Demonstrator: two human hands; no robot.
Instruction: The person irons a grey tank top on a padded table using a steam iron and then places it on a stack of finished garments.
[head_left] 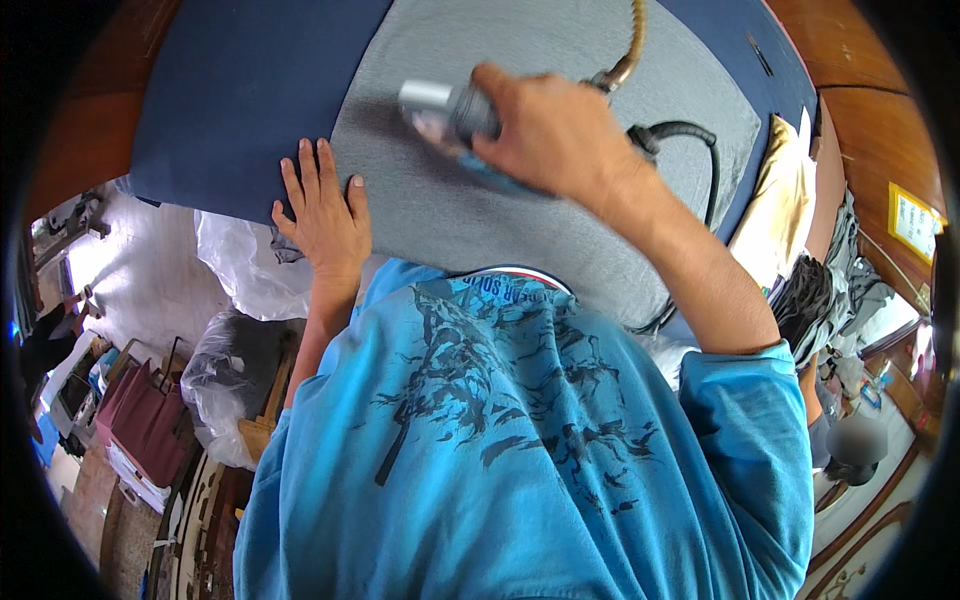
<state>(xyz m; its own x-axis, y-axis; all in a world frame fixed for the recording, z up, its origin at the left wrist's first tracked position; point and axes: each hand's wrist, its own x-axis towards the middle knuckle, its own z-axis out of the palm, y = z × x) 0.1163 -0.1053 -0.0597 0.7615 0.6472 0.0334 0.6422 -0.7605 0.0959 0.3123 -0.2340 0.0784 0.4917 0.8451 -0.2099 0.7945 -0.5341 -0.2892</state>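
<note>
A steam iron (432, 125) with a grey-white tip and dark handle lies over a grey cloth (430, 220), smeared by motion. My right hand (560, 135) is wrapped round its handle from the right. Behind the iron, a brown hose (637, 45) and a black cable (714, 170) run off over the cloth. My left hand (325, 220) rests flat with fingers spread at the left edge of the grey cloth, partly on the navy table cover (240, 110). Nothing is in that hand. The iron's underside is hidden.
At the right table edge lie a folded cream cloth (775, 200) and dark garments (815, 300). A thin dark tool (760, 55) is at the far right. Clear plastic (240, 260) hangs on the left, above a wrapped bundle (225, 380). Another person (825, 440) is at the lower right.
</note>
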